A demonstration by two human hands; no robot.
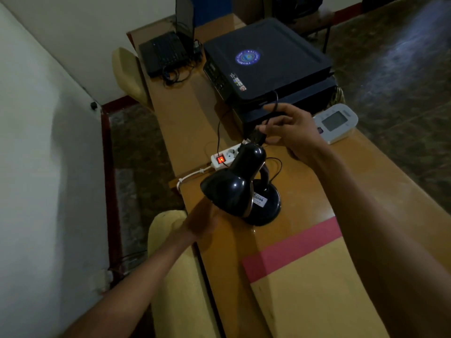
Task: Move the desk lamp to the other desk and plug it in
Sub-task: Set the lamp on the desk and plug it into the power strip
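The desk lamp [244, 189] stands on the desk [305, 301] just beside the power strip [228, 156], and the right hand [290, 132], fingers clamped on its plug [256, 136], hovers above that strip, so plugging in seems left; the left hand [202, 223] rests open at the desk edge.

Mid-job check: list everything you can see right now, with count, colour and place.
desk lamp: 1, black, standing on desk near front edge
plug: 1, black, in right hand above power strip
power strip: 1, white, red switch lit, behind lamp
printer: 1, black, far on desk
monitor device: 1, white, right of printer
desk: 1, tan with pink stripe
chairs: 2, yellow, left of desk
left hand: at desk edge beside lamp
right hand: pinching plug
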